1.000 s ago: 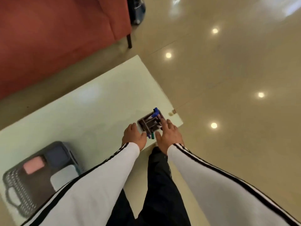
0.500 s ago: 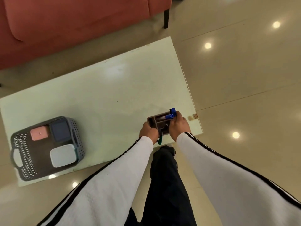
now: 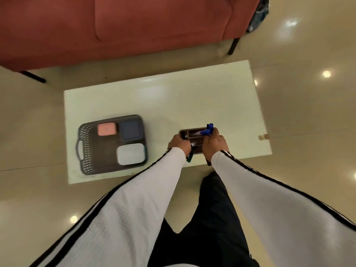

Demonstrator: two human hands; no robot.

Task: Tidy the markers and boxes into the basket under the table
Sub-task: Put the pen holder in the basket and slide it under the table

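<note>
Floor is glossy beige tile [image 3: 300, 116] with ceiling-light glare spots. A red sofa [image 3: 123, 26] fills the top of the frame, and a dark bag [image 3: 259, 14] sits at the upper right corner. A pale green table [image 3: 173, 99] lies mid-frame, its long axis running left-right. The grey basket [image 3: 90, 151] shows inside the table outline at lower left, handle toward the left. It looks soft-edged, and I can't tell whether it sits on the top or is seen through it. In the basket are a pink box [image 3: 107, 129] and a dark blue box [image 3: 129, 130] side by side on the upper row, and a white box [image 3: 130, 154] below the blue one. A small tan bit [image 3: 264, 136] sits at the table's right edge. The brown divided marker tray [image 3: 192, 138] is near the table's lower edge, right of centre and well apart from the basket. My left hand [image 3: 179, 144] is curled round the tray's left side. A green-capped marker [image 3: 189, 158] sticks out under it, long axis roughly up-down, cap toward the bottom of the frame. My right hand [image 3: 213, 143] is curled over the tray's right side, fingers closed near the blue markers [image 3: 207, 131]. One lies roughly left-right across the upper compartment with its cap to the right. The second shows only its blue cap just above, so its axis is unclear. White sleeves and dark trousers block the table's lower edge under both hands.
</note>
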